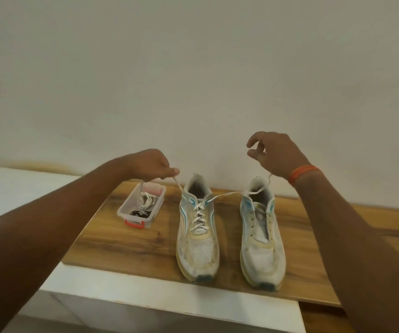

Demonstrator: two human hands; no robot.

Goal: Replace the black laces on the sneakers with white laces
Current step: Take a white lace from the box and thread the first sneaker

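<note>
Two white sneakers stand on a wooden board (pixel 131 246), toes toward me. The left sneaker (pixel 197 234) is threaded with a white lace (pixel 199 217). The right sneaker (pixel 262 236) has bare eyelets. My left hand (pixel 151 168) pinches one end of the white lace, raised above and left of the left sneaker. The other end runs across the right sneaker's collar up to my right hand (pixel 274 153), which pinches it. A clear plastic box (pixel 131 203) at left holds a coiled white lace (pixel 146 199) and black laces (pixel 140 213).
The board lies on a white counter (pixel 145 299) against a plain wall. The box has a red clasp (pixel 134 224) at its near end and something pink at its far end. An orange band (pixel 301 174) is on my right wrist.
</note>
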